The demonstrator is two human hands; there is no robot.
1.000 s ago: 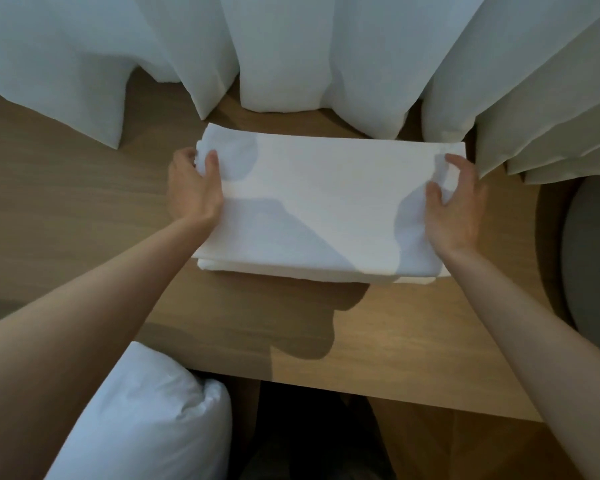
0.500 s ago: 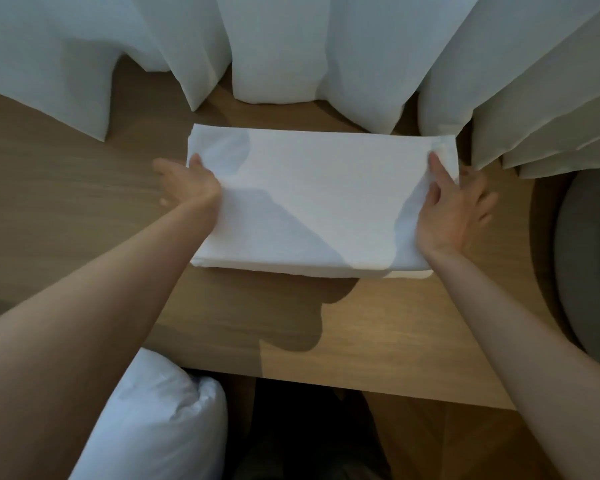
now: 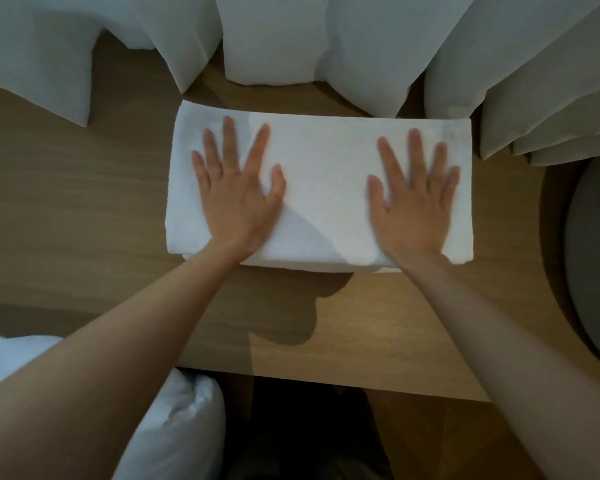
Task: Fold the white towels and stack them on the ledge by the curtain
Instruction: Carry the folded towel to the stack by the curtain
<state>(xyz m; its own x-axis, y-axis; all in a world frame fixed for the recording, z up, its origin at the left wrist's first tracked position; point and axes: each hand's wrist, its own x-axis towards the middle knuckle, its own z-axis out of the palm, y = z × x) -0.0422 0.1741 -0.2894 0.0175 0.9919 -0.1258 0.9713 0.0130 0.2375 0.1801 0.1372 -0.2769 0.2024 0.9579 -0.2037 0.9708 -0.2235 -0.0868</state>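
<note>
A folded white towel stack (image 3: 321,161) lies on the wooden ledge (image 3: 84,220), just in front of the white curtain (image 3: 274,39). A second folded layer shows along the stack's near edge. My left hand (image 3: 236,195) lies flat on the left half of the top towel, fingers straight and spread. My right hand (image 3: 414,199) presses flat on the right half, fingers straight as well. Neither hand grips anything.
Curtain folds hang down to the ledge behind and to the right of the stack. A grey round seat (image 3: 593,265) stands at the right edge. White bedding (image 3: 174,427) bulges at the lower left, below the ledge's front edge.
Both hands left the towel's side edges and moved inward onto its top, now lying flat. The stack sits a little farther back toward the curtain.
</note>
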